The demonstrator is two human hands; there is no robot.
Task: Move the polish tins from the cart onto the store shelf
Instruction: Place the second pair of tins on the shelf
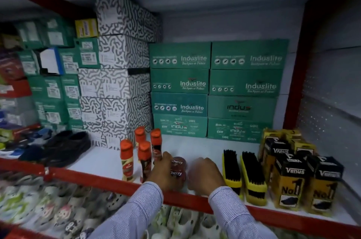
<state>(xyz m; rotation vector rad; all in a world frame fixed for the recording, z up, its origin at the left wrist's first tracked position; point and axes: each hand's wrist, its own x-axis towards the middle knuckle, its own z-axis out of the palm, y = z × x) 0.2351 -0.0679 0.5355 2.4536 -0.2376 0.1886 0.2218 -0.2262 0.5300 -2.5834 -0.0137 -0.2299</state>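
Observation:
Dark red polish tins (178, 168) marked "Cherry" stand stacked on the white store shelf (101, 160), near its red front edge. My left hand (162, 172) is curled around the left side of the stack, thumb up at the top tin. My right hand (205, 174) rests just right of the tins with its fingers bent over; whatever lies under it is hidden. Both sleeves are striped light blue. The cart is out of view.
Orange-capped polish bottles (144, 152) stand left of the tins. Two yellow brushes (244, 172) and black-and-yellow Venus boxes (293, 176) are to the right. Green Induslite boxes (214, 90) and patterned shoe boxes (121, 74) fill the back. Dark shoes (68, 145) sit left; clogs (58, 205) lie below.

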